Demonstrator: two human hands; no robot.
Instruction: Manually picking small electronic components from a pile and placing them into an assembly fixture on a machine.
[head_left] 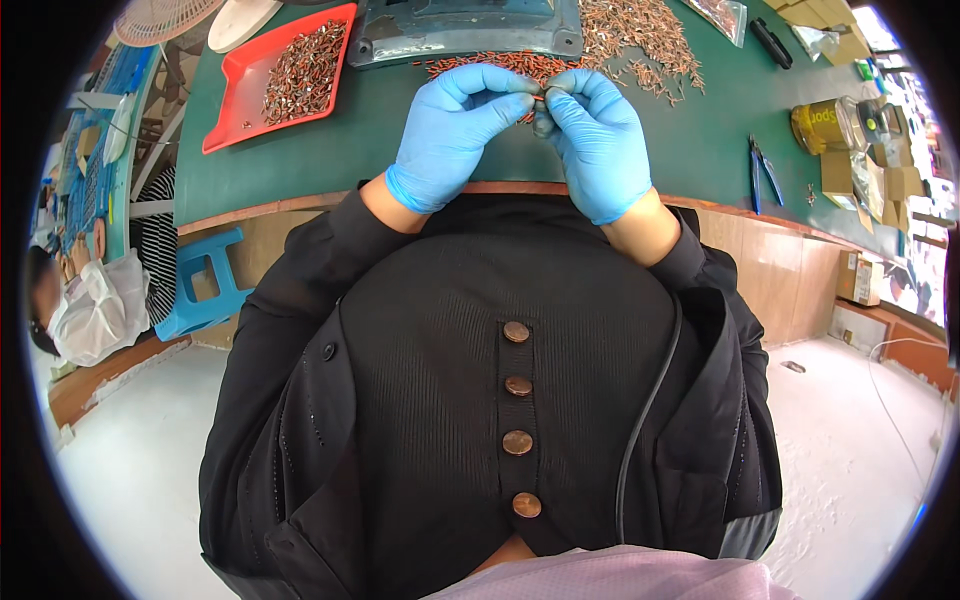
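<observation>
At twelve o'clock over the green worktop (300, 170), the left hand (455, 130) and right hand (598, 135) close their fingers on one small reddish-brown piece (540, 98), best kept pinched firmly above the loose heap (640, 35).

Both gloved hands (530, 125) pinch one small part (541, 98) (copper-coloured).

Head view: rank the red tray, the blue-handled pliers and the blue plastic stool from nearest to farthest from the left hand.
From the left hand:
1. Red tray, on the green table to its left.
2. Blue plastic stool, on the floor, lower left.
3. Blue-handled pliers, on the table far right, beyond the right hand.
</observation>
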